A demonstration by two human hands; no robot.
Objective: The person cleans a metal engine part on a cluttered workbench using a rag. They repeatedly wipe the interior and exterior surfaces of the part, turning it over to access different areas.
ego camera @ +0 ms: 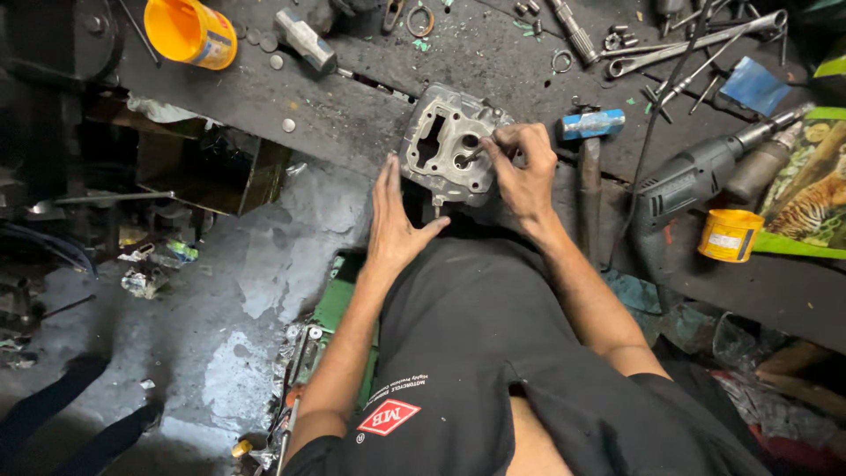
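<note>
A grey cast-metal engine head (441,145) with several openings rests at the near edge of a dark, grimy workbench (352,106). My left hand (394,220) lies flat with fingers apart against the head's near left side, steadying it. My right hand (523,167) pinches a thin metal rod-like tool (473,153) whose tip sits in a round hole of the head.
A blue-headed hammer (589,141) lies right of the head, then an electric drill (696,176) and a small yellow tin (729,234). An orange cup (189,31), a steel hammer (304,40), wrenches (696,44) and sockets lie farther back. Floor with debris drops off at left.
</note>
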